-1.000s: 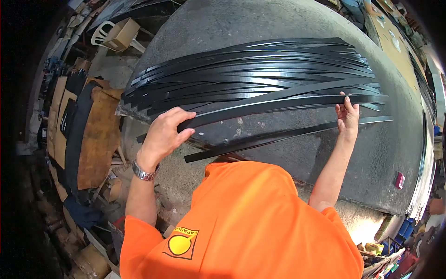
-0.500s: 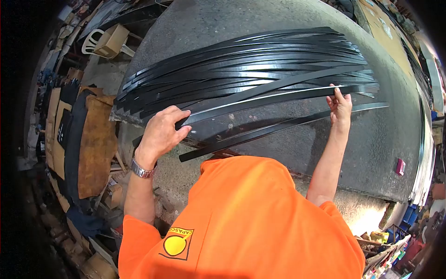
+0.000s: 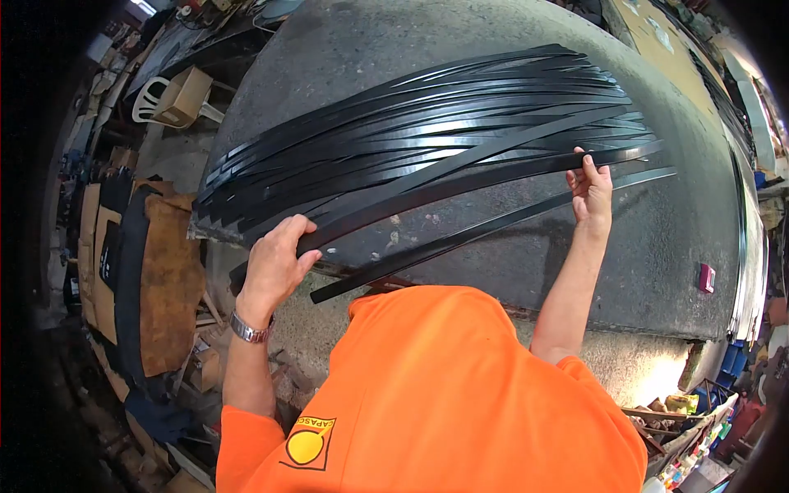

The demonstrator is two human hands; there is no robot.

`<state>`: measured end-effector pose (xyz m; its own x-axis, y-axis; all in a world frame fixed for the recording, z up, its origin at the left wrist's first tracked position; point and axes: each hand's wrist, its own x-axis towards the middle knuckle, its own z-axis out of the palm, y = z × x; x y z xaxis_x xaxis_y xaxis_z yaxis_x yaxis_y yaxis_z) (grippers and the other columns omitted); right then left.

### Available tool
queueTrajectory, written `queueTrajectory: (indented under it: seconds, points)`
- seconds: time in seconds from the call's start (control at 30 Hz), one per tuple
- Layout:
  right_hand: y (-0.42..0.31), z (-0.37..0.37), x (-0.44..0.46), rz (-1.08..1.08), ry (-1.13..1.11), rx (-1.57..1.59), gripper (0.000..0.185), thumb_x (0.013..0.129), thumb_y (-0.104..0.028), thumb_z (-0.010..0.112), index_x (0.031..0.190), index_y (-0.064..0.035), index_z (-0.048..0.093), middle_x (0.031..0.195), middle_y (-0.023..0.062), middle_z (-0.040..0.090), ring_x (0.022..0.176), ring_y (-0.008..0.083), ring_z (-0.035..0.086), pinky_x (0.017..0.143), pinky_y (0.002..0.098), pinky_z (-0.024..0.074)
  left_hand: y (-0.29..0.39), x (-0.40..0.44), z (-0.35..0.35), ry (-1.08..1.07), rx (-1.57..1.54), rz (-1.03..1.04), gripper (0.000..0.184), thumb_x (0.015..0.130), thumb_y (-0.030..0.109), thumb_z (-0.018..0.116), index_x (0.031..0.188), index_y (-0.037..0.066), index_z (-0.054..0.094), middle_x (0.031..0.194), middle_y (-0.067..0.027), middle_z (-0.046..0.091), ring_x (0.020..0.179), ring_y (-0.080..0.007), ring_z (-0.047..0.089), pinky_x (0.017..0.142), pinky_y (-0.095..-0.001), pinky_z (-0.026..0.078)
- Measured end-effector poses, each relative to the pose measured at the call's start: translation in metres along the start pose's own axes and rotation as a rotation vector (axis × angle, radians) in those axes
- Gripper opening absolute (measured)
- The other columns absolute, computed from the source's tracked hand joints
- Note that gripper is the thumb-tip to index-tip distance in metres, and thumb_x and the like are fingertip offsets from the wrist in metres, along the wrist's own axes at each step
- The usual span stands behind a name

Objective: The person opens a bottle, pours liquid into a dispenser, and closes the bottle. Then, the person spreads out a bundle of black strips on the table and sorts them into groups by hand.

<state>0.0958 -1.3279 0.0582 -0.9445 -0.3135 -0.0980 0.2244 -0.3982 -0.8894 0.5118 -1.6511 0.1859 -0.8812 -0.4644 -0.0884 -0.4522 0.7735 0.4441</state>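
A long, flat black strip (image 3: 444,187) spans between my two hands above the table. Near its left end, my left hand (image 3: 279,261) grips it with fingers over the top and thumb below. My right hand (image 3: 591,185) pinches the same strip close to its right end. Behind it lies a wide pile of similar black strips (image 3: 394,123), overlapping lengthwise. One separate black strip (image 3: 460,240) lies nearer my body, its left end jutting past the table's front edge.
The dark worktable (image 3: 641,271) carries a small dark-red object (image 3: 706,278) at the right. A white chair (image 3: 148,100) with a cardboard box (image 3: 186,96) stands back left. Brown sheet material (image 3: 173,287) leans at the left. A cluttered bin (image 3: 682,427) sits at lower right.
The held strip has rolled slightly, so its bright upper edge no longer shows. Both hands sit slightly lower in view, and the whole view has shifted a little.
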Motion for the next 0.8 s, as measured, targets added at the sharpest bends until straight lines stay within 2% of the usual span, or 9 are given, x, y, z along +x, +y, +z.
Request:
queueTrajectory:
  seconds: [0.2, 0.23, 0.47, 0.63, 0.8]
  points:
    - [-0.017, 0.0, -0.01, -0.038, -0.085, 0.073, 0.017, 0.099, -0.013, 0.069, 0.114, -0.0091, 0.063, 0.113, 0.0075, 0.075, 0.081, 0.0116, 0.071, 0.07, 0.0294, 0.062, -0.007, -0.005, 0.009, 0.061, 0.019, 0.041, 0.038, 0.079, 0.01, 0.081, 0.108, 0.005, 0.057, 0.104, -0.0168, 0.068, 0.099, -0.0415, 0.066, 0.079, -0.0457, 0.053]
    - [-0.019, 0.002, -0.012, -0.035, -0.061, 0.089, 0.019, 0.097, -0.01, 0.069, 0.114, -0.0103, 0.061, 0.111, 0.0094, 0.075, 0.078, 0.0113, 0.071, 0.067, 0.031, 0.063, -0.008, -0.006, 0.009, 0.066, 0.018, 0.042, 0.038, 0.079, 0.009, 0.081, 0.108, 0.005, 0.057, 0.104, -0.0168, 0.068, 0.098, -0.0414, 0.066, 0.079, -0.0456, 0.053]
    - [-0.028, -0.001, -0.018, -0.08, -0.06, 0.162, 0.016, 0.099, -0.012, 0.067, 0.114, -0.01, 0.061, 0.112, 0.0088, 0.075, 0.084, 0.013, 0.072, 0.071, 0.0321, 0.0634, 0.002, -0.005, 0.006, 0.058, 0.007, -0.009, 0.036, 0.08, 0.008, 0.08, 0.103, 0.004, 0.052, 0.096, -0.0185, 0.064, 0.093, -0.0436, 0.064, 0.074, -0.0468, 0.05]
    - [-0.038, -0.001, -0.028, -0.119, -0.074, 0.244, 0.013, 0.101, -0.014, 0.065, 0.114, -0.0097, 0.063, 0.11, 0.0068, 0.074, 0.091, 0.0155, 0.072, 0.075, 0.0329, 0.063, -0.005, -0.007, 0.012, 0.13, 0.062, 0.008, 0.031, 0.084, 0.008, 0.076, 0.1, 0.004, 0.05, 0.091, -0.0206, 0.059, 0.088, -0.047, 0.059, 0.072, -0.0483, 0.047]
    - [-0.047, 0.006, -0.036, -0.158, -0.114, 0.244, 0.014, 0.102, -0.015, 0.064, 0.115, -0.0092, 0.063, 0.109, 0.007, 0.074, 0.089, 0.0163, 0.072, 0.073, 0.0321, 0.0627, -0.007, -0.006, 0.016, 0.13, 0.035, -0.028, 0.027, 0.087, 0.007, 0.072, 0.1, 0.002, 0.049, 0.09, -0.0229, 0.056, 0.087, -0.0482, 0.057, 0.073, -0.0491, 0.046]
